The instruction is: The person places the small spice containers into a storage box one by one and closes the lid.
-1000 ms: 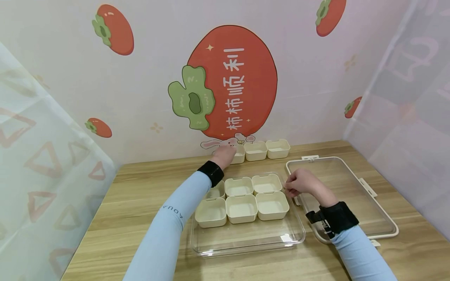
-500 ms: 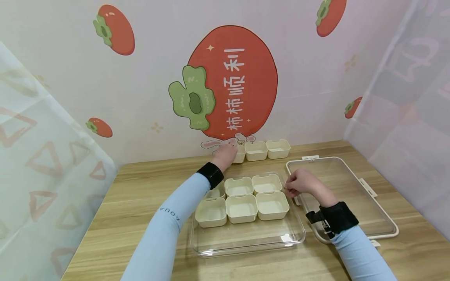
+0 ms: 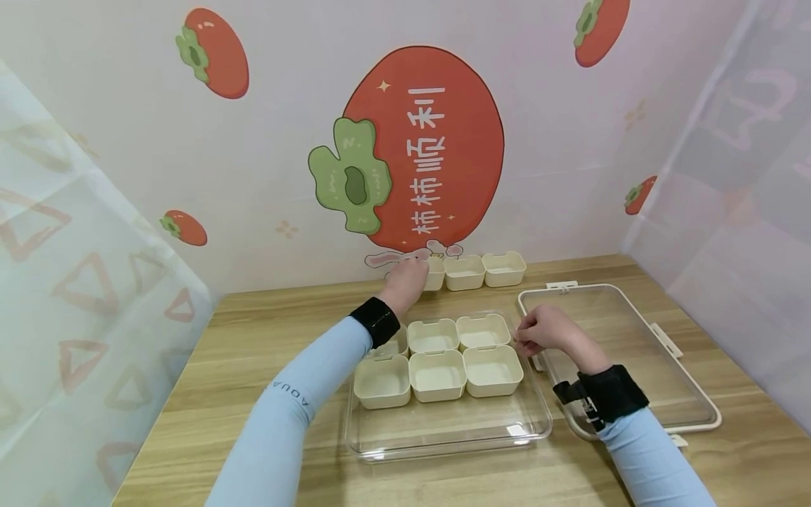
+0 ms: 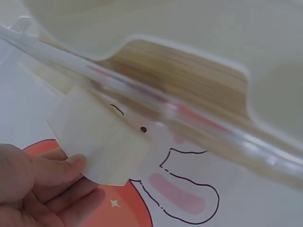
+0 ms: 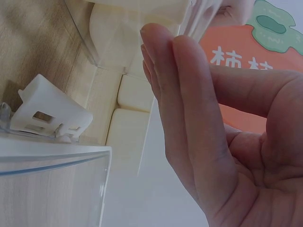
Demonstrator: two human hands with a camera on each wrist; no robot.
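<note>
At the back of the table my left hand [image 3: 407, 283] grips a small cream box [image 3: 434, 273], thumb on one side and fingers on the other. The left wrist view shows that cream box [image 4: 97, 135] angled away from its neighbours in the row. My right hand [image 3: 543, 331] pinches the right rim of a clear plastic bin [image 3: 443, 440], its fingertips together at the edge. Several cream boxes [image 3: 437, 377] stand in two rows inside the bin; my left forearm partly covers the left one of the back row.
Two more cream boxes [image 3: 464, 273] stand beside the held one, along the printed backdrop [image 3: 253, 155]. To the right of the bin lies a clear lid [image 3: 624, 352] with a white rim and white clips [image 3: 667, 340]. Fabric walls flank both sides of the wooden table [image 3: 253, 352].
The cream box in my left hand has risen slightly, and my left forearm has shifted a little to the left. My right hand stays at the bin's rim.
</note>
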